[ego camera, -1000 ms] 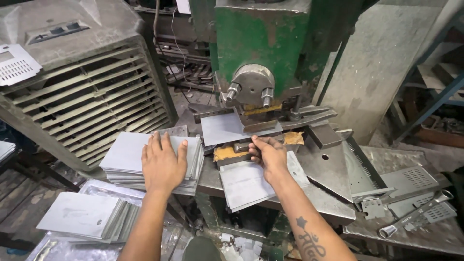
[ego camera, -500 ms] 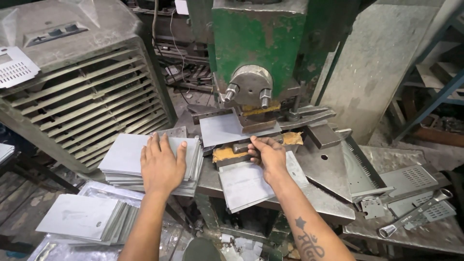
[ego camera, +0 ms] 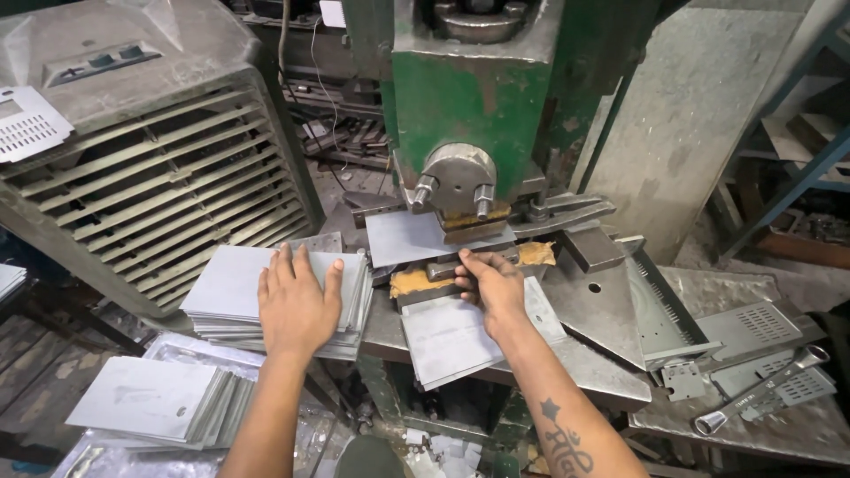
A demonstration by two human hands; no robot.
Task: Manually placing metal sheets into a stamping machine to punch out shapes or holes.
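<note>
My left hand (ego camera: 297, 301) lies flat, fingers spread, on top of a stack of grey metal sheets (ego camera: 232, 292) to the left of a green press machine (ego camera: 478, 97). My right hand (ego camera: 490, 285) rests in front of the press die, its fingertips on the edge of a grey sheet (ego camera: 407, 237) that sits under the punch head (ego camera: 456, 181). Another grey sheet (ego camera: 452, 341) lies under my right wrist on the press table (ego camera: 593, 310).
A large grey louvred cabinet (ego camera: 133, 177) stands at the left. A second stack of sheets (ego camera: 146, 403) lies low at the left. Perforated metal parts (ego camera: 753, 332) and a spanner (ego camera: 761, 394) lie at the right, near a concrete pillar (ego camera: 691, 115).
</note>
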